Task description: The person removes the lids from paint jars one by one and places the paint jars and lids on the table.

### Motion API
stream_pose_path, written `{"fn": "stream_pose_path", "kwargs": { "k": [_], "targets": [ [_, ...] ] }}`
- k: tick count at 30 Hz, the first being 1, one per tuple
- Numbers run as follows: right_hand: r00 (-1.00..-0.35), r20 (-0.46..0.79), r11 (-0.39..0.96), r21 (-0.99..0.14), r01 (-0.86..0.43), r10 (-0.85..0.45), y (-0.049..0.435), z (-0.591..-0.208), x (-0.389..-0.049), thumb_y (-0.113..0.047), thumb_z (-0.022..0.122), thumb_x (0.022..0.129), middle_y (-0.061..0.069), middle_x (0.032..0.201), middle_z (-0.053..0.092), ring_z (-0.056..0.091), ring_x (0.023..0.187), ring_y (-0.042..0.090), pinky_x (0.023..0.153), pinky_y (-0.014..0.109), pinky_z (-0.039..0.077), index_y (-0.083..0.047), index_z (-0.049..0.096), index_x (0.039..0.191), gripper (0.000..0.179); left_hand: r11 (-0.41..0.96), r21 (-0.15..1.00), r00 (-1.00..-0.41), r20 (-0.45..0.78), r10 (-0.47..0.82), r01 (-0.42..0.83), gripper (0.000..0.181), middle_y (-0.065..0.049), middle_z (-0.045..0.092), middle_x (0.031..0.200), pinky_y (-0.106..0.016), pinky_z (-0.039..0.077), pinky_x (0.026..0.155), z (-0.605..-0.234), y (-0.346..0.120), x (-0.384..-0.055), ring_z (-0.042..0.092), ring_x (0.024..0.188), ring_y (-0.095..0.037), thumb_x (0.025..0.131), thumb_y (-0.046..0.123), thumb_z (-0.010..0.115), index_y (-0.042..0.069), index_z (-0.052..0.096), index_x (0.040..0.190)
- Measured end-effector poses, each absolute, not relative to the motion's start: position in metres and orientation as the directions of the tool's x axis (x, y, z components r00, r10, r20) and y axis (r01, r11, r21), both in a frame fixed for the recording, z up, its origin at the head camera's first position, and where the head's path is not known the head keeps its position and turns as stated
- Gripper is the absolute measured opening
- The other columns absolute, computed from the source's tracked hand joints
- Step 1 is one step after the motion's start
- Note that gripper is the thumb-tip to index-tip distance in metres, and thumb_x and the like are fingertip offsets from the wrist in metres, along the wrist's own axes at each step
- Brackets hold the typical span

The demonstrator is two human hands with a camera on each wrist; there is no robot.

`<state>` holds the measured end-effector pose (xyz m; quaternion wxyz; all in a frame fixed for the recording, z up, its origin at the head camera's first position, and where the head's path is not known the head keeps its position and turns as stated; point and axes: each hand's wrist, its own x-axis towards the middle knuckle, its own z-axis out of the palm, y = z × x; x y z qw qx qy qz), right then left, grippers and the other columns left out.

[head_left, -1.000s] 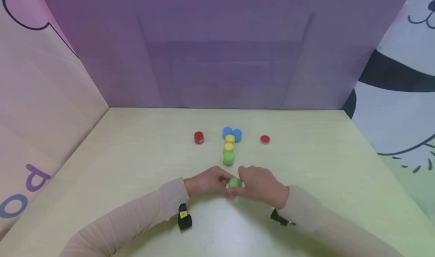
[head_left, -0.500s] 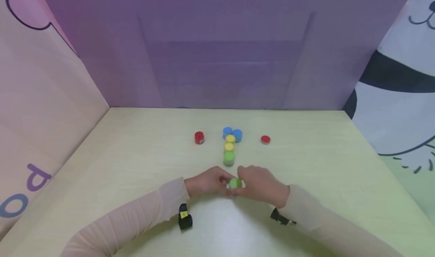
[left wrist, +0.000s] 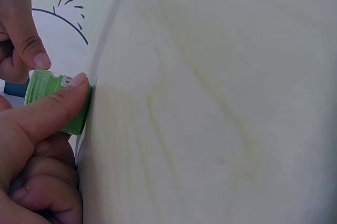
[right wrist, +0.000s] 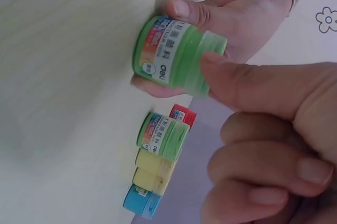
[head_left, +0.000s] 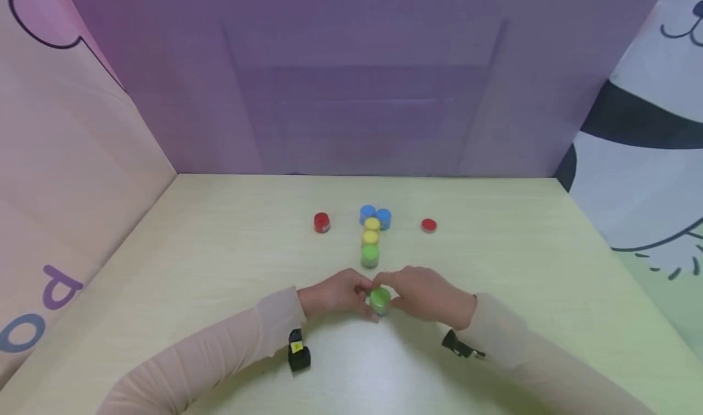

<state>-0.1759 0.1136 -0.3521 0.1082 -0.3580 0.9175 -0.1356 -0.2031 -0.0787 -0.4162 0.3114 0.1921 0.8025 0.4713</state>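
A green paint jar [head_left: 380,301] with a pale lid stands near the front middle, between both hands. The left hand [head_left: 340,294] grips its body from the left; in the left wrist view the left thumb [left wrist: 58,105] lies along its side. From the right, the right hand [head_left: 425,293] has its fingers at the lid [right wrist: 202,63], with the index finger at the far rim and the thumb at the right side. In the right wrist view a label shows on the jar, and the right hand's other fingers [right wrist: 263,166] are curled below the lid.
Behind the hands, another green jar [head_left: 370,256], two yellow jars [head_left: 370,238] and two blue jars [head_left: 383,218] stand in a close line. A red jar [head_left: 321,223] is left of them, a flat red lid-like piece [head_left: 429,225] right. A purple wall [head_left: 362,97] rises behind the table.
The right hand has shifted slightly right and turned about the lid. Its thumb has drawn back from the jar's front, so more of the jar shows. The left hand has stayed in place.
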Motion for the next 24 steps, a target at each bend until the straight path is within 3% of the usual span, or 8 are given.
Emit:
{"fn": "stream_pose_path", "kwargs": {
  "k": [4, 8, 11, 17, 24],
  "targets": [
    [-0.741, -0.113, 0.731, -0.316, -0.604, -0.662, 0.113, -0.353, -0.175, -0.020, 0.074, 0.081, -0.002, 0.078, 0.064, 0.055, 0.066, 0.011, 0.062, 0.027, 0.047, -0.010, 0.060, 0.111, 0.035, 0.475, 0.880, -0.729, -0.313, 0.609, 0.019, 0.027, 0.002, 0.044, 0.061, -0.026, 0.035, 0.066, -0.415, -0.078, -0.203, 0.039, 0.063, -0.013, 0.076, 0.013, 0.078, 0.019, 0.073, 0.102],
    [-0.804, -0.151, 0.799, -0.317, -0.511, -0.575, 0.107, -0.355, -0.172, -0.038, 0.072, 0.081, -0.003, 0.062, 0.048, 0.042, 0.055, 0.010, 0.049, 0.023, 0.035, -0.008, 0.056, 0.092, 0.036, 0.471, 0.882, -0.731, -0.318, 0.604, 0.006, 0.031, 0.002, 0.045, 0.060, -0.026, 0.034, 0.062, -0.416, -0.078, -0.203, 0.038, 0.062, -0.013, 0.076, 0.012, 0.078, 0.021, 0.073, 0.105],
    [-0.835, -0.175, 0.832, -0.318, -0.454, -0.522, 0.102, -0.356, -0.170, -0.044, 0.070, 0.081, -0.001, 0.059, 0.044, 0.038, 0.052, 0.011, 0.047, 0.024, 0.030, -0.010, 0.052, 0.083, 0.040, 0.477, 0.879, -0.738, -0.316, 0.596, 0.009, 0.031, 0.002, 0.044, 0.059, -0.025, 0.034, 0.061, -0.416, -0.078, -0.204, 0.038, 0.061, -0.012, 0.076, 0.011, 0.078, 0.021, 0.073, 0.105],
    [-0.852, -0.152, 0.843, -0.307, -0.441, -0.501, 0.099, -0.359, -0.169, -0.042, 0.071, 0.081, -0.001, 0.057, 0.044, 0.038, 0.051, 0.011, 0.046, 0.023, 0.030, -0.009, 0.052, 0.082, 0.038, 0.482, 0.876, -0.740, -0.316, 0.594, 0.013, 0.031, 0.002, 0.043, 0.058, -0.025, 0.034, 0.060, -0.416, -0.077, -0.205, 0.038, 0.060, -0.012, 0.076, 0.012, 0.077, 0.021, 0.072, 0.106],
    [-0.803, -0.109, 0.786, -0.319, -0.530, -0.586, 0.104, -0.358, -0.170, -0.030, 0.072, 0.083, -0.003, 0.060, 0.046, 0.041, 0.054, 0.011, 0.048, 0.023, 0.035, -0.010, 0.053, 0.084, 0.027, 0.484, 0.875, -0.735, -0.321, 0.597, 0.011, 0.030, 0.002, 0.043, 0.058, -0.026, 0.033, 0.060, -0.417, -0.078, -0.204, 0.038, 0.059, -0.013, 0.076, 0.012, 0.078, 0.023, 0.073, 0.104]
  ]
}}
